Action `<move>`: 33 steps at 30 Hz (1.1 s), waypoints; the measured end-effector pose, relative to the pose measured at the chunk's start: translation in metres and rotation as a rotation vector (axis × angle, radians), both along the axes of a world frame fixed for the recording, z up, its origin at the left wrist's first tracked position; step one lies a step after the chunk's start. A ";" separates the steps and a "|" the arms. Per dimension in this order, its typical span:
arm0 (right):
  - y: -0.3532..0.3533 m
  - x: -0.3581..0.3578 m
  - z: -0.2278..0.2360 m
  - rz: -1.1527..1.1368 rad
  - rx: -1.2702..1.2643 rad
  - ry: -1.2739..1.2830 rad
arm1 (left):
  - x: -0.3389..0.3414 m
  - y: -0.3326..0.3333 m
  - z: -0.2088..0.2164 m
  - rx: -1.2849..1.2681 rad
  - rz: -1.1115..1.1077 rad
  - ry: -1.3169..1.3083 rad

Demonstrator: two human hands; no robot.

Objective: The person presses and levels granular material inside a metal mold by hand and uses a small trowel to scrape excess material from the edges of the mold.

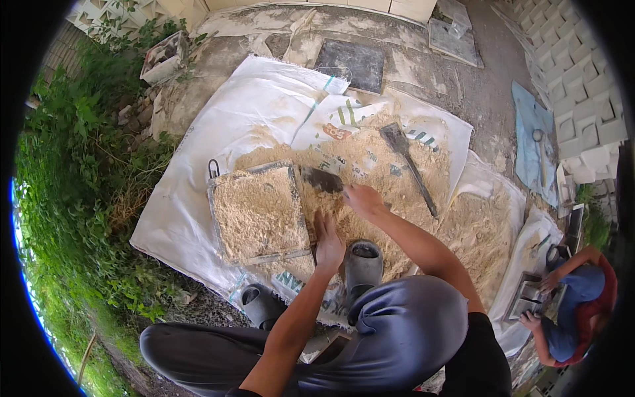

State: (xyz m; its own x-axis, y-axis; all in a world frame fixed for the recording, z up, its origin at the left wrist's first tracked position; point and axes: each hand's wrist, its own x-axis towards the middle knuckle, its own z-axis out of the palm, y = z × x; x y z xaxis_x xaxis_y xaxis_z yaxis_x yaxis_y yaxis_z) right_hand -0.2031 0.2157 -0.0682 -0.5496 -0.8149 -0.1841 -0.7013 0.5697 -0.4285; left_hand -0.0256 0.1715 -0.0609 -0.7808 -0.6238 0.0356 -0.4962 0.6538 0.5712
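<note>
A shallow square frame (214, 221) lies before me, filled to its rim with pale, crumbly sand-like material (258, 212). A wire loop (213, 169) stands up at its far left corner. My right hand (362, 200) is closed round the handle of a flat trowel (322, 180). The trowel's dark, smeared blade points left, beside the frame's far right corner. My left hand (329, 248) rests low by the frame's near right side, fingers stretched forward onto the loose material and nothing seen in it.
Loose material covers white woven sacks (192, 172) under the frame. A dark flat scoop (407, 159) lies to the right, a dark square board (350, 65) beyond. At far right, a person (592, 291) handles a small frame (526, 298). A ladle (539, 149) lies on blue cloth (526, 119). Plants (86, 178) border the left.
</note>
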 end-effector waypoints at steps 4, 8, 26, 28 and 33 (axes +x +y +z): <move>0.057 0.006 -0.007 0.239 0.021 0.030 | 0.029 0.010 -0.001 0.040 -0.276 0.019; 0.076 0.019 0.006 0.361 0.036 0.058 | 0.022 0.014 -0.003 0.194 -0.051 0.170; 0.114 0.023 0.001 0.198 0.005 -0.306 | -0.015 0.007 -0.031 0.105 -0.027 0.079; 0.114 0.015 0.004 0.301 0.017 -0.334 | -0.019 0.007 -0.033 0.125 -0.038 0.073; 0.113 0.016 0.024 0.172 -0.010 -0.300 | -0.023 0.001 -0.010 0.258 -0.039 0.232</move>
